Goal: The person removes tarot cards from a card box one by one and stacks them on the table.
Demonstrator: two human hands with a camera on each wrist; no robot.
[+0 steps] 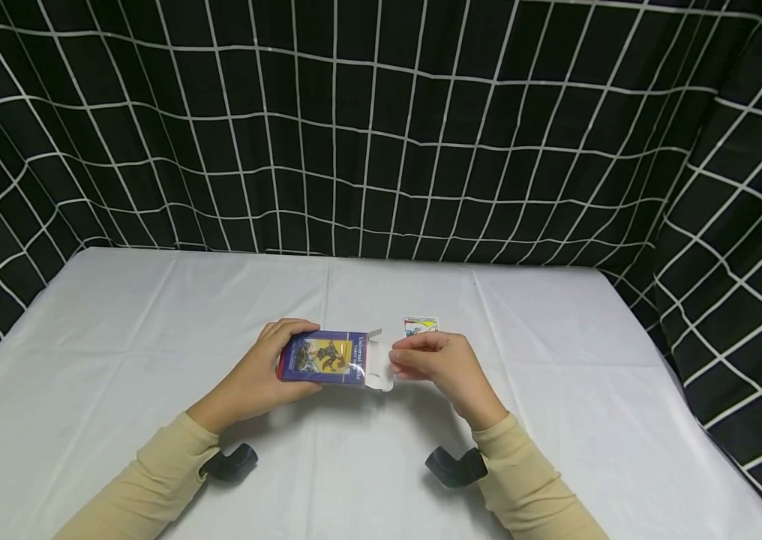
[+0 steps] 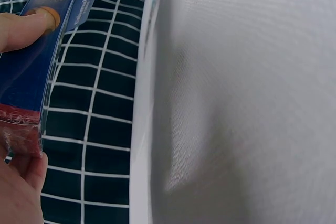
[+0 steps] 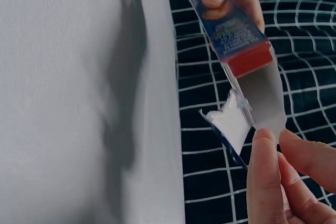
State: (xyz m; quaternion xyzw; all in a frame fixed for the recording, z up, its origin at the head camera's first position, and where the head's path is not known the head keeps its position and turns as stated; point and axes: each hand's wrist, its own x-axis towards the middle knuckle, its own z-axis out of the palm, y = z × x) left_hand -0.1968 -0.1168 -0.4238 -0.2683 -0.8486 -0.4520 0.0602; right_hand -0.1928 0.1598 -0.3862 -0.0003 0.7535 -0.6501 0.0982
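My left hand point(image 1: 266, 367) grips a blue tarot card box point(image 1: 320, 356) by its left end, above the white tablecloth. The box has a yellow picture on its face and lies sideways, its opened end toward the right. White flaps point(image 1: 379, 364) stick out from that end. My right hand point(image 1: 445, 367) pinches the edge of the large white flap point(image 3: 265, 98) between thumb and fingers. In the right wrist view a red surface point(image 3: 251, 60) shows at the opened end. Behind the right hand, a picture card point(image 1: 419, 325) lies on the table, partly hidden by the hand.
A white cloth point(image 1: 151, 337) with fold lines covers the table. Black curtains with a white grid point(image 1: 354, 135) stand behind it and along both sides. Dark wrist-camera mounts point(image 1: 231, 463) jut inward from both sleeves.
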